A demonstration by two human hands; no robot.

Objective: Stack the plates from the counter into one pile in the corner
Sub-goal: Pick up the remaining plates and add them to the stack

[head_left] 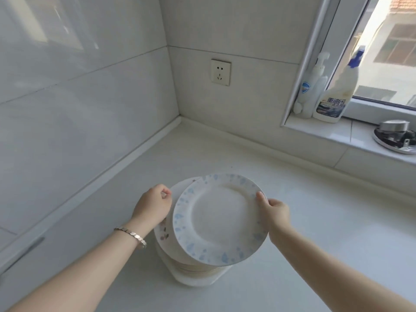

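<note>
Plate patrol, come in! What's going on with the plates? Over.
Left hand grips the rim of the pile. Right hand pinches the blue-speckled plate, tilted over the pile. Pile short of the corner. Bottles up on the windowsill, out of the way.

Seen from a head-worn camera, only the person's left hand (155, 206), right hand (275, 212) and bare forearms are in view. A silver-coloured bracelet (131, 235) of small, flat, angular metal links sits around the left wrist, just behind the hand, its facets catching the light.
</note>
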